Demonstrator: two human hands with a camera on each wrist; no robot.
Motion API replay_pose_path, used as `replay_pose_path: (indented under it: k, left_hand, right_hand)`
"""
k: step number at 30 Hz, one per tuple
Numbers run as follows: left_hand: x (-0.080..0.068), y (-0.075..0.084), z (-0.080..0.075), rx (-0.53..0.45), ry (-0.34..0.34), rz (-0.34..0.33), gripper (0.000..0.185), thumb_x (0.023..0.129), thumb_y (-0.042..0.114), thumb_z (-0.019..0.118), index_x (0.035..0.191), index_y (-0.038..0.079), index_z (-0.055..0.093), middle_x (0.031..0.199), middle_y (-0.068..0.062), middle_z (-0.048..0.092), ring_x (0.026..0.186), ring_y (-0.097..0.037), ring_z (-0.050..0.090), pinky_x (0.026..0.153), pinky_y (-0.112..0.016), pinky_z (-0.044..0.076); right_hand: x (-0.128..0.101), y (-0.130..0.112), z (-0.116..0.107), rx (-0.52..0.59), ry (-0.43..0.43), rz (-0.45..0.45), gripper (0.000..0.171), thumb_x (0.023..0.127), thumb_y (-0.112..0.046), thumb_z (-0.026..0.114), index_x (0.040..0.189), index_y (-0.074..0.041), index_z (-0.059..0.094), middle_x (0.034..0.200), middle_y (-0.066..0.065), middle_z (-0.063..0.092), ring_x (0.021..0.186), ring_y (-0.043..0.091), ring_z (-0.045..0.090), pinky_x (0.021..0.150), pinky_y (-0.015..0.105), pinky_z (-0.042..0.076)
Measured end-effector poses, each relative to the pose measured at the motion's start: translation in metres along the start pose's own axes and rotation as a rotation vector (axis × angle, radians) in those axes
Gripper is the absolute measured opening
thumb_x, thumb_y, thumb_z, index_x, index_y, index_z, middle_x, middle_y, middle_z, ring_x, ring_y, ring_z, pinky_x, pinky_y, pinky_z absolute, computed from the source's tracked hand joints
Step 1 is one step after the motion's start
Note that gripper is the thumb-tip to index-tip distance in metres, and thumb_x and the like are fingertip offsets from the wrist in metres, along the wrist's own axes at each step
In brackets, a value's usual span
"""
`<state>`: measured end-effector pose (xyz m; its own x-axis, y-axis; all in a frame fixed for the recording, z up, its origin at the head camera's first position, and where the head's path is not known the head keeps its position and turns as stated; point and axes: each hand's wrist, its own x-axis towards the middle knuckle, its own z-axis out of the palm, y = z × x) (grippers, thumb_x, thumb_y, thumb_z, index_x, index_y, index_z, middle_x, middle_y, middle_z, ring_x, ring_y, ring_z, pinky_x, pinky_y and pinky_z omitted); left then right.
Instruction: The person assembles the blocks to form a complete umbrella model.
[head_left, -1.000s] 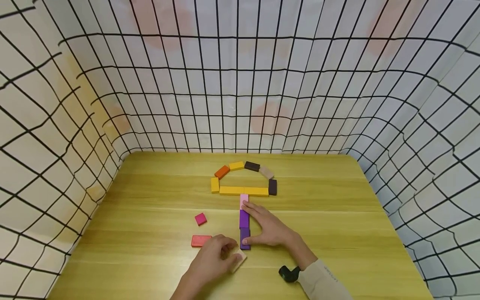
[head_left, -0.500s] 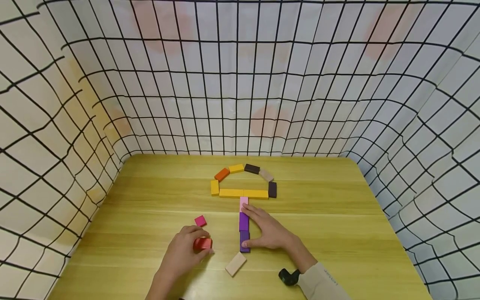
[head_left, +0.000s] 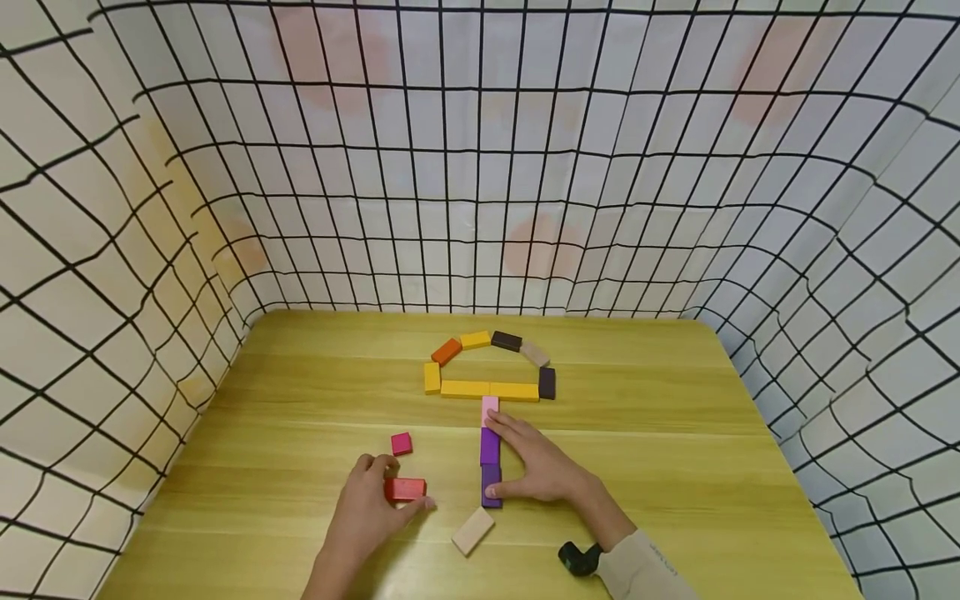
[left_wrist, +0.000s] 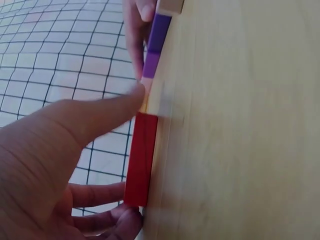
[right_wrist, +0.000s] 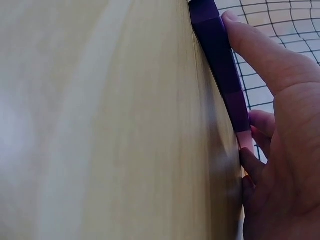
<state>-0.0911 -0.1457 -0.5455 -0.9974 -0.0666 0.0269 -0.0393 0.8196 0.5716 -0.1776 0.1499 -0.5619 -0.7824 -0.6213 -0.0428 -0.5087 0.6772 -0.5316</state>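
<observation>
My left hand [head_left: 362, 506] spans the red block [head_left: 406, 490] lengthwise, its fingers curled at the left end and the thumb at the right end. In the left wrist view the red block [left_wrist: 142, 159] sits on the tabletop. A pink-red square block [head_left: 401, 443] lies just beyond it. My right hand [head_left: 545, 463] reaches over a straight column of blocks, thumb on the dark purple block [head_left: 491, 477] and fingertips on the pink block [head_left: 490, 405]. Between these two lies the purple block [head_left: 489, 447]. A pale wooden block [head_left: 473, 532] lies slanted near the column's lower end.
Above the column, two yellow blocks [head_left: 465, 389] form a bar. An arch of blocks, including an orange block [head_left: 447, 352] and a black block [head_left: 506, 341], curves over it. A black object [head_left: 578, 559] sits beside the right sleeve [head_left: 645, 568]. Black wire mesh [head_left: 480, 167] borders the table.
My left hand has left the pale wooden block and moved left to the red block. The square block has turned slightly. My right hand stays on the column.
</observation>
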Motion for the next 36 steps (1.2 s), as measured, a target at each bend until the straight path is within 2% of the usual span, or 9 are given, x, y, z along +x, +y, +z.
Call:
replay_pose_path:
  k: [5,11,19,25,30,36]
  left_hand:
    - [-0.001,0.001,0.002,-0.007,-0.006,0.024,0.061,0.063,0.05,0.088,0.103,0.01,0.064,0.095,-0.003,0.059,0.078,-0.014,0.051,0.071,-0.031,0.048]
    - [-0.003,0.001,0.003,-0.027,-0.001,0.101,0.059,0.061,0.042,0.09,0.105,0.013,0.065,0.097,0.002,0.062,0.085,-0.013,0.058,0.079,-0.033,0.053]
    - [-0.005,0.001,0.003,-0.082,-0.063,0.241,0.057,0.059,0.034,0.092,0.106,0.016,0.064,0.099,0.007,0.064,0.083,-0.008,0.055,0.073,-0.022,0.05]
    - [-0.006,0.004,0.003,-0.138,-0.134,0.345,0.05,0.061,0.029,0.091,0.102,0.015,0.066,0.102,0.004,0.064,0.084,-0.01,0.057,0.074,-0.023,0.051]
    - [-0.01,0.008,0.004,-0.144,-0.195,0.379,0.048,0.064,0.029,0.089,0.103,0.013,0.066,0.104,0.005,0.063,0.088,-0.009,0.058,0.078,-0.026,0.053]
    - [-0.013,0.012,0.006,-0.133,-0.228,0.378,0.047,0.065,0.031,0.088,0.104,0.017,0.066,0.105,0.008,0.061,0.091,-0.008,0.057,0.084,-0.026,0.053]
  right_hand:
    - [0.0,0.001,0.002,-0.001,0.006,0.005,0.106,0.072,-0.078,0.062,0.156,-0.033,0.018,0.163,-0.014,0.014,0.15,0.024,0.018,0.117,0.054,0.028]
    - [0.0,0.0,0.003,0.005,0.004,0.006,0.106,0.072,-0.078,0.063,0.156,-0.034,0.017,0.163,-0.014,0.014,0.15,0.025,0.018,0.116,0.055,0.028]
    - [0.0,0.001,0.002,-0.002,0.0,0.006,0.106,0.072,-0.079,0.062,0.156,-0.035,0.016,0.163,-0.014,0.013,0.15,0.023,0.017,0.117,0.054,0.027]
    - [0.001,0.0,0.0,0.001,-0.01,0.012,0.106,0.072,-0.079,0.062,0.156,-0.035,0.016,0.163,-0.014,0.013,0.151,0.023,0.016,0.117,0.054,0.026]
    - [0.001,-0.001,-0.001,0.009,-0.009,0.012,0.106,0.072,-0.078,0.062,0.156,-0.035,0.016,0.163,-0.014,0.014,0.15,0.024,0.017,0.117,0.055,0.026]
    - [0.0,0.0,0.0,0.013,-0.002,0.002,0.106,0.072,-0.078,0.062,0.156,-0.034,0.016,0.163,-0.011,0.014,0.15,0.026,0.019,0.115,0.057,0.028]
